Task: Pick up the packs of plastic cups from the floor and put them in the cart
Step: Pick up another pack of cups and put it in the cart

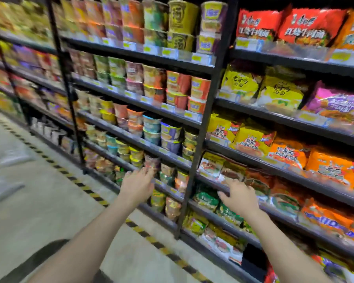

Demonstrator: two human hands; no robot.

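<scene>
Both bare forearms reaching forward, left hand grip open and empty, right hand grip open and empty, yellow-black floor tape, blurred pale packs on floor at left, black shelving, instant noodle cups, noodle bags

- Smeared by motion throughout, worst at far-left shelves; labels there unreadable.
- Pale blurred shapes on the floor at left edge; cup packs or not, cannot tell.
- Dark curved object bottom left, cut by frame and left forearm; identity unclear.
- Left hand fingertips blurred against bowl noodles; touching or not, unclear.
- Right hand fingers blurred at shelf edge.
- Price tags illegible.
</scene>
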